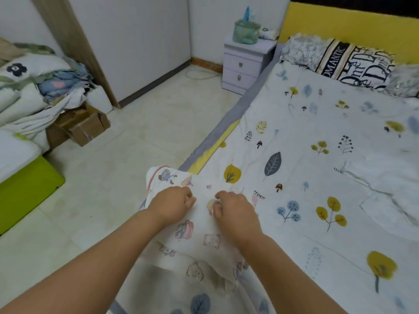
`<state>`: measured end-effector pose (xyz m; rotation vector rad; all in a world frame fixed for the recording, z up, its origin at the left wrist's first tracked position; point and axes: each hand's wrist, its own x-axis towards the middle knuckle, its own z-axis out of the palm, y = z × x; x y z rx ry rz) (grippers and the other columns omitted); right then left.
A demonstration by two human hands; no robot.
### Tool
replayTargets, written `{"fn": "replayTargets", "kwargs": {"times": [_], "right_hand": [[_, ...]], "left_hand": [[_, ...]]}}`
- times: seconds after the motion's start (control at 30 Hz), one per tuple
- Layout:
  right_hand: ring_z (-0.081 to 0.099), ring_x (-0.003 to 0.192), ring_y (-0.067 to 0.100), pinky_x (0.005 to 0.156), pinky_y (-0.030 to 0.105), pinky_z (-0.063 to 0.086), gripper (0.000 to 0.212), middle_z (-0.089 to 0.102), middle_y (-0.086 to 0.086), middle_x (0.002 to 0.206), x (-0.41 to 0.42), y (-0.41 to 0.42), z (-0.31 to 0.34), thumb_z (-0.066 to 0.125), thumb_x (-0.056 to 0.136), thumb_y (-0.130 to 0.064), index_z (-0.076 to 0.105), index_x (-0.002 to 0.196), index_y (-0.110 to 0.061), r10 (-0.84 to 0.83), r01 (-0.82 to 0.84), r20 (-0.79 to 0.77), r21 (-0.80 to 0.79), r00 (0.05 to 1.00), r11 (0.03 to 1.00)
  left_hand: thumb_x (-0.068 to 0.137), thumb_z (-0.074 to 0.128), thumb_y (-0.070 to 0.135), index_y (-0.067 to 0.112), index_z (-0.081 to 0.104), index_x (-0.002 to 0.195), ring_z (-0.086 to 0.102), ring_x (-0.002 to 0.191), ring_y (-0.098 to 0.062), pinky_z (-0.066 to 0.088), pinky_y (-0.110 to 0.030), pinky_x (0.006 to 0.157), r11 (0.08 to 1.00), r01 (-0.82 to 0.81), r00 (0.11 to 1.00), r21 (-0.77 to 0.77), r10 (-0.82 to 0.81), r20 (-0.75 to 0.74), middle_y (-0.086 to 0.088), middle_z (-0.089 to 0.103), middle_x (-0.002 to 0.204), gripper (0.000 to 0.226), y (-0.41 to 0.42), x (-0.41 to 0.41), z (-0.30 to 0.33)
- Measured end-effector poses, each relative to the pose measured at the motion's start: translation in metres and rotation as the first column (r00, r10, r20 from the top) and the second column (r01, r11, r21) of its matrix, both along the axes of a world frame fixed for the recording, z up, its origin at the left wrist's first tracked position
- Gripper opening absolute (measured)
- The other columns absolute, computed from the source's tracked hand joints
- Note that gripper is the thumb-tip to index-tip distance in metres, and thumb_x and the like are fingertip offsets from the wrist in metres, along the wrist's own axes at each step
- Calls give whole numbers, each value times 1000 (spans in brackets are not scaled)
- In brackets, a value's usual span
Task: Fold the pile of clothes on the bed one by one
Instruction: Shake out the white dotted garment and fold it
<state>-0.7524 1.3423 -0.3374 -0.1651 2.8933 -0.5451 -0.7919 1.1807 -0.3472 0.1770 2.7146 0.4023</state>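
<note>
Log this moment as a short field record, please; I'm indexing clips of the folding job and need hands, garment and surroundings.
setting: bedroom, bed with leaf-print cover
garment: white cartoon-print cloth at the bed's near corner, partly hanging over the edge
left hand: left hand on the cloth, fingers curled, pinching it
right hand: right hand on the cloth, fingers curled, gripping it
fold state: cannot tell
pillow: lettered pillow at the headboard
beside bed: lilac nightstand with a green container on top
floor left: cardboard box under heaped bedding
</note>
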Motion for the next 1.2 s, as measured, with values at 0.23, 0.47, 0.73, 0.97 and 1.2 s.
{"fn": "replayTargets", "kwargs": {"times": [0.23, 0.47, 0.73, 0.97, 1.2], "right_hand": [[57, 97, 27, 78, 33, 46, 23, 63, 10, 104, 34, 28, 74, 44, 91, -18, 61, 104, -8, 169, -170, 98, -3, 981, 985], [55, 103, 31, 76, 33, 45, 26, 60, 14, 112, 83, 88, 139, 45, 93, -19, 62, 108, -5, 142, -156, 148, 84, 979, 984], [55, 106, 30, 73, 32, 40, 30, 57, 11, 118, 142, 198, 173, 47, 92, -20, 59, 116, -7, -35, -7, 197, 207, 980, 978], [58, 104, 29, 76, 34, 45, 30, 60, 12, 115, 194, 328, 175, 47, 90, -19, 60, 114, -7, -210, 148, 253, 244, 945, 959], [54, 111, 29, 87, 34, 44, 32, 55, 11, 123, 230, 450, 149, 45, 93, -22, 56, 120, -8, -298, 217, 342, 257, 891, 942]], "left_hand": [[97, 40, 31, 18, 54, 81, 46, 85, -15, 34, -24, 69, 986, 164, 983, -35, -160, 86, -2, 54, 89, 25, 27, 23, 93], [97, 41, 35, 13, 57, 96, 48, 88, -16, 36, -26, 74, 933, 348, 934, -85, -338, 118, 3, 55, 90, 27, 93, 49, 170], [95, 43, 39, 26, 54, 99, 55, 94, -13, 43, -25, 81, 863, 506, 860, -2, -504, 87, 6, 58, 102, 17, 206, 86, 208], [95, 43, 38, 24, 57, 107, 55, 96, -12, 45, -26, 84, 801, 598, 794, 11, -594, 124, 4, 61, 113, 24, 326, 120, 201], [95, 43, 39, 21, 56, 114, 54, 100, -16, 42, -26, 86, 806, 592, 794, 18, -587, 161, 1, 57, 118, 29, 439, 140, 159]]}}
